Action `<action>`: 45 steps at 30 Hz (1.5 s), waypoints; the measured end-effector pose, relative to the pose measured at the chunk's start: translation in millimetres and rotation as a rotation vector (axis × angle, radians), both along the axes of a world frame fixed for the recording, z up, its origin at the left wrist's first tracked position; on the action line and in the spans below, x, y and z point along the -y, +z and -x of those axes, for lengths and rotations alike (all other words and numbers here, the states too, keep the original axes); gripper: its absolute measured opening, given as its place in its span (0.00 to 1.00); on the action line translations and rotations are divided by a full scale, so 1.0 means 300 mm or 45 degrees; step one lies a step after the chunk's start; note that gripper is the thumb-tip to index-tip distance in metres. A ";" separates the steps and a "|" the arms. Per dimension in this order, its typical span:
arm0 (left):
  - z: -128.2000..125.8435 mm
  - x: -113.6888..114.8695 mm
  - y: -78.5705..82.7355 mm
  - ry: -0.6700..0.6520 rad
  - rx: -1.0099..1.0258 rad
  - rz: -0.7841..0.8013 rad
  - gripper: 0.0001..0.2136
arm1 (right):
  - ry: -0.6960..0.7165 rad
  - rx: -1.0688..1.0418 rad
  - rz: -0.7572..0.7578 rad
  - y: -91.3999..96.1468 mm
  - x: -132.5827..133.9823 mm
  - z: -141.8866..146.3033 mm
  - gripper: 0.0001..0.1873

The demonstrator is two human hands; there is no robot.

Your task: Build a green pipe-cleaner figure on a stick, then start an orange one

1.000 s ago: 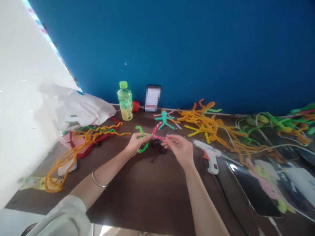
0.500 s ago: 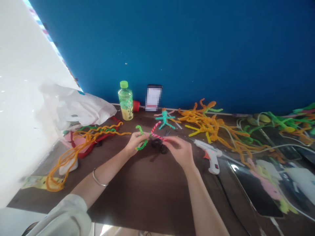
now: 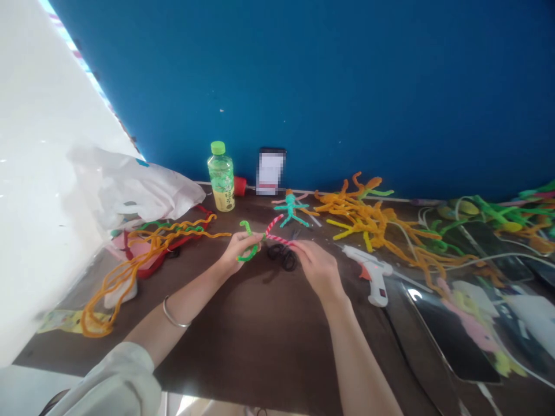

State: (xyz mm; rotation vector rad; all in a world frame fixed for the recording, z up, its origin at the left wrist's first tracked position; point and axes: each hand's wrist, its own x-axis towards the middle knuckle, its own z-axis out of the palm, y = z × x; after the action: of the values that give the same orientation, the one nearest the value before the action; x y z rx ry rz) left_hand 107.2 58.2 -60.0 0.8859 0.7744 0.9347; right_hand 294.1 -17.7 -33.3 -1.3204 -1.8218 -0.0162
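Between the fingers of my left hand [image 3: 237, 249] is a green pipe cleaner [image 3: 248, 254], its two ends curling out above and below the grip. Joined to it near my fingertips is a red-and-white striped pipe cleaner [image 3: 276, 237], split into two arms. One arm points up and free; my right hand [image 3: 314, 263] pinches the end of the other. Black-handled scissors [image 3: 281, 254] lie on the table just behind and below the striped piece. A turquoise pipe-cleaner figure [image 3: 291, 209] with an orange top lies farther back.
A white glue gun [image 3: 370, 274] lies right of my right hand, its black cord trailing forward. Orange pipe cleaners [image 3: 368, 211] are heaped behind it. A tea bottle [image 3: 222, 179] and a propped phone [image 3: 270, 172] stand at the blue wall. More orange strands [image 3: 139, 263] lie left.
My right hand has shifted slightly, its fingers lying flatter along the striped arm. The lower green curl has tilted a little, and more of the scissor handles shows.
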 end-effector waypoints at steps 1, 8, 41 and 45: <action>0.001 0.000 0.000 -0.004 -0.002 -0.006 0.11 | 0.001 -0.026 0.019 0.007 0.001 0.004 0.09; -0.001 0.004 0.012 0.007 -0.017 0.007 0.10 | -0.045 -0.709 0.445 0.044 -0.008 0.031 0.09; -0.026 0.021 0.010 0.269 0.026 -0.116 0.22 | -0.344 -0.519 0.477 -0.017 -0.039 0.005 0.10; -0.029 0.031 0.029 0.075 0.027 -0.016 0.21 | -0.208 -0.182 0.127 -0.005 -0.034 0.009 0.16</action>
State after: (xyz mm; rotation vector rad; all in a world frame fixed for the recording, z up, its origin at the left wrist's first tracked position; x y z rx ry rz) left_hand 115.9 48.9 -51.3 0.8666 0.7804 1.0002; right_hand 291.4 -7.4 -34.9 -1.4992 -1.6096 0.0805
